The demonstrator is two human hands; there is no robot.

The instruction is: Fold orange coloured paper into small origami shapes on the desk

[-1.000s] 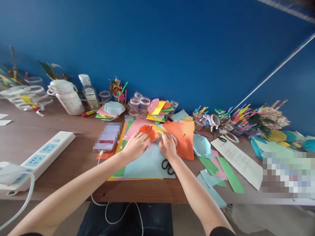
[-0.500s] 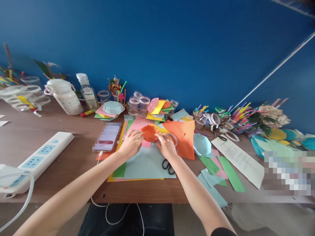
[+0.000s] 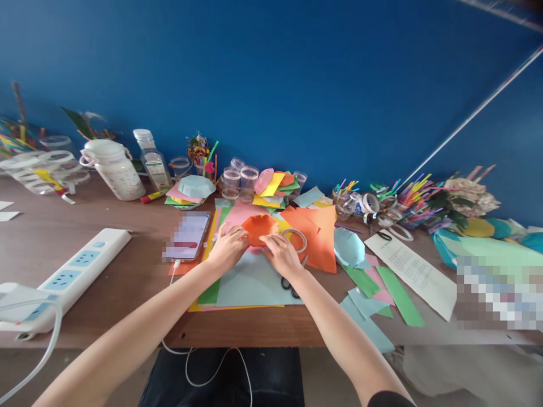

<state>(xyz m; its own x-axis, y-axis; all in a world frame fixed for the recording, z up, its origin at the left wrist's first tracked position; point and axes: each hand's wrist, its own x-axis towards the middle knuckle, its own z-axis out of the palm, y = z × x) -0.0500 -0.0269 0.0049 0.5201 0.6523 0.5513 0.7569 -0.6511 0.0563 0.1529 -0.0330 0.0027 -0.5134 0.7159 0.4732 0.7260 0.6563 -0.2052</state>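
Note:
An orange paper bowl shape (image 3: 259,229) with a folded-up rim is held just above the layered coloured sheets. My left hand (image 3: 230,247) pinches its left edge, fingers closed on the paper. At its near right edge my right hand (image 3: 280,254) has thumb and fingers closed on the rim. Under my hands lies a light blue sheet (image 3: 250,285). Black-handled scissors (image 3: 291,286) rest on it, partly hidden by my right hand. A roll of clear tape (image 3: 302,242) lies beyond that hand, near a large orange sheet (image 3: 324,243).
A phone (image 3: 186,237) on a cable and a white power strip (image 3: 76,271) lie to the left. On the right are a light blue paper bowl (image 3: 348,247), green strips (image 3: 399,297) and a printed sheet (image 3: 416,277). Cups (image 3: 248,183) and bottles (image 3: 155,167) line the wall.
My right hand has shifted from the bowl's right side to its near edge. More of the orange paper's inside and the tape roll now show.

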